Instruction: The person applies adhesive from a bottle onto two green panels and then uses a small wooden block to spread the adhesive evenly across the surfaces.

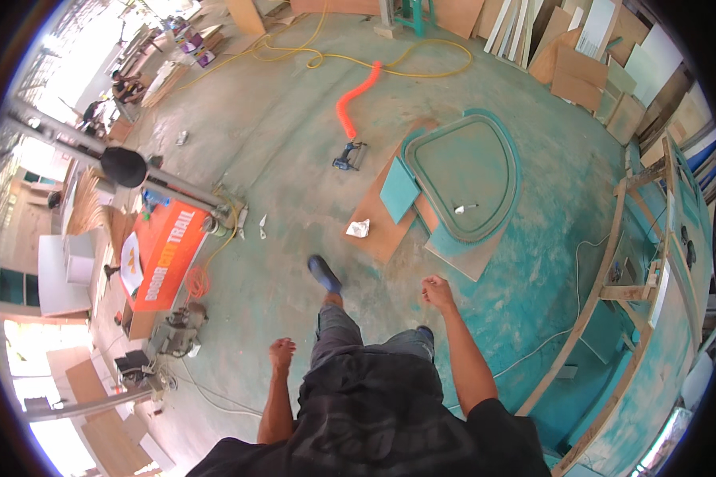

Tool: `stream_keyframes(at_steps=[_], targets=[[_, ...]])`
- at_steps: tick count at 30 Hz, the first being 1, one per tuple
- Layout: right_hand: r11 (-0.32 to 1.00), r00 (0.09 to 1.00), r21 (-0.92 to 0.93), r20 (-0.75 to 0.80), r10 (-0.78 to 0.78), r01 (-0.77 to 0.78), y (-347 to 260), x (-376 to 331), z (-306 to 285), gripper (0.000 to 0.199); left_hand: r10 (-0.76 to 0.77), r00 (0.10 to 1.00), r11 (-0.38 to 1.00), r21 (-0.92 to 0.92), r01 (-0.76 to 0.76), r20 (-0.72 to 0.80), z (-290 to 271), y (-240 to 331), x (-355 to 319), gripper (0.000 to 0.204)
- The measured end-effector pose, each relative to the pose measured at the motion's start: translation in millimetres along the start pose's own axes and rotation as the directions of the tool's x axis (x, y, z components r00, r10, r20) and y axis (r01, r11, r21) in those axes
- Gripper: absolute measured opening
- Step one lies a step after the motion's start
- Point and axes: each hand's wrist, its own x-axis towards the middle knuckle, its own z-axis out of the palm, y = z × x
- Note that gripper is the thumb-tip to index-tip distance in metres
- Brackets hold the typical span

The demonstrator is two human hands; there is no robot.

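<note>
Both hands hang empty over the concrete floor [278, 143]: the left hand [281, 354] loosely curled, the right hand [436, 291] half clenched. Nearest the right hand (slightly farther, to the right) lies a teal rounded panel [465, 176] on plywood boards [378, 230].

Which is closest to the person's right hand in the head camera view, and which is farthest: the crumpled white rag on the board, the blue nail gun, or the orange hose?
From the right hand:
1. Crumpled white rag, on the wooden board ahead and to the left.
2. Blue nail gun, farther ahead on the bare floor.
3. Orange hose, curving away beyond the nail gun; its far end is the most distant.
</note>
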Motion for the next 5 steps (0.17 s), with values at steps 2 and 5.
stream_keyframes(at_steps=[2, 5], targets=[[0.984, 0.996, 0.155, -0.019, 0.086, -0.082, -27, 36, 30, 0.018, -0.031, 0.999, 0.990, -0.140, 0.025, -0.035, 5, 55, 73, 0.022], [0.877, 0.976, 0.465, -0.106, 0.193, -0.123, -61, 111, 106, 0.017, 0.065, 0.995, 0.998, -0.014, -0.064, 0.081, 9, 134, 224, 0.023]])
